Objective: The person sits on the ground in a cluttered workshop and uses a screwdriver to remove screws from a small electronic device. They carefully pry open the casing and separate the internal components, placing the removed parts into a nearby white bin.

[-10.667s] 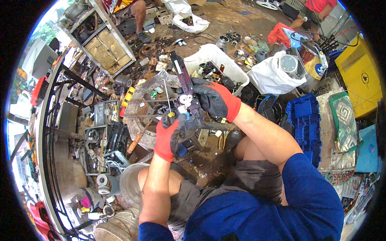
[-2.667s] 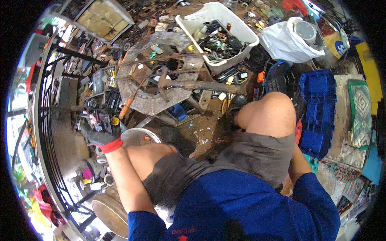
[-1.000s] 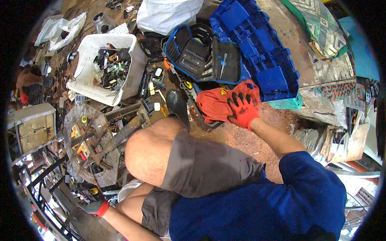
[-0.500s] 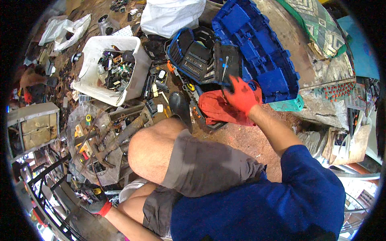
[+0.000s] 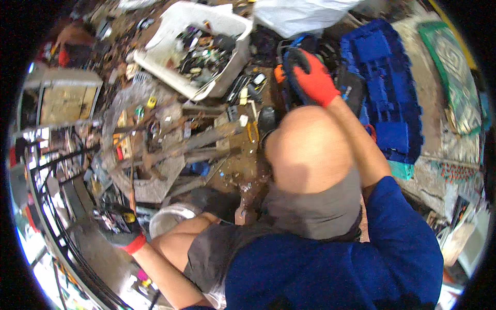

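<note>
Reaching right hand [image 5: 311, 77], fingers spread, onto blue case [image 5: 385, 93]; left hand [image 5: 120, 226] grip unclear

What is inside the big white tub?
The white tub holds a jumbled heap of small dark parts with some light bits among them. Whatever lies under the heap, and the tub's bottom, is covered.

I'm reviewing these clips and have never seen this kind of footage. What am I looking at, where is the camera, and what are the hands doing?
There is no machine here. A person wears a wide fisheye camera on the head, looking down, so edges bend. The bare knee is theirs. Both hands wear red and black gloves. The right hand reaches forward onto a dark case beside a blue plastic tray. The left hand rests low on a dark metal frame. On the ground lie a white tub of small parts and scattered scrap. Whether either hand grips anything is unclear.
</note>
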Demonstrator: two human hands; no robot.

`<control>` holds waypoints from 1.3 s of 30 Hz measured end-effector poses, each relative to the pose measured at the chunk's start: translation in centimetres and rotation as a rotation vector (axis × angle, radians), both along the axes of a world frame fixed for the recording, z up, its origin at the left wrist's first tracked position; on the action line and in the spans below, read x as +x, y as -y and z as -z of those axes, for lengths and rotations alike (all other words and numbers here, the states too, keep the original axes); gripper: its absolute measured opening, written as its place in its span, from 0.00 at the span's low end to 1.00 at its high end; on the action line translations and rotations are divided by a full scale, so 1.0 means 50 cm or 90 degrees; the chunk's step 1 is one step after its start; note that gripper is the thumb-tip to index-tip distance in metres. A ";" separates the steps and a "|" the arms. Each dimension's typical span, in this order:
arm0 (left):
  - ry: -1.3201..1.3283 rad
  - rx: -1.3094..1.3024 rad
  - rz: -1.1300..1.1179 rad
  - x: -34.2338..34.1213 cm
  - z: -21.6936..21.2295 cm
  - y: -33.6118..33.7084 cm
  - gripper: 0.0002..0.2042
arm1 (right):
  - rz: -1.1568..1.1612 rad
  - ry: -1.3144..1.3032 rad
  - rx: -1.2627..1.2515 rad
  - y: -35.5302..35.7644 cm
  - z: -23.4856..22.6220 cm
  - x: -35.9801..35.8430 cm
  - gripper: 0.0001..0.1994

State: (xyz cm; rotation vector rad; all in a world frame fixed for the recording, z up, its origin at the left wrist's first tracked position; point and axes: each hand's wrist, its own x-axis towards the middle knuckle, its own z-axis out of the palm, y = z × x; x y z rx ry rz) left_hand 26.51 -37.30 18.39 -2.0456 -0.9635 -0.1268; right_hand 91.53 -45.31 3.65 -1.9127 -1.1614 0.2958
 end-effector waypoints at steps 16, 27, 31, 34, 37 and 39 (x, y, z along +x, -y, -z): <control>-1.888 0.896 -0.370 -0.105 -0.074 0.095 0.33 | -0.023 0.065 -0.458 0.144 0.111 0.148 0.22; -2.203 0.808 -0.220 -0.119 -0.119 0.138 0.19 | -0.769 -0.053 -0.736 -0.077 -0.325 -0.224 0.25; -1.814 0.611 -0.440 -0.091 -0.133 0.104 0.17 | -0.867 -0.028 -0.785 0.020 -0.158 -0.486 0.31; -1.888 0.450 -0.378 -0.102 -0.150 0.120 0.14 | -0.738 -0.158 -0.827 0.045 0.045 -0.663 0.32; -1.840 0.496 -0.363 -0.104 -0.131 0.095 0.14 | -0.509 -0.078 -0.776 0.058 0.269 -0.782 0.31; -1.904 0.512 -0.281 -0.097 -0.111 0.070 0.14 | -0.565 0.012 -0.613 0.041 0.320 -0.821 0.31</control>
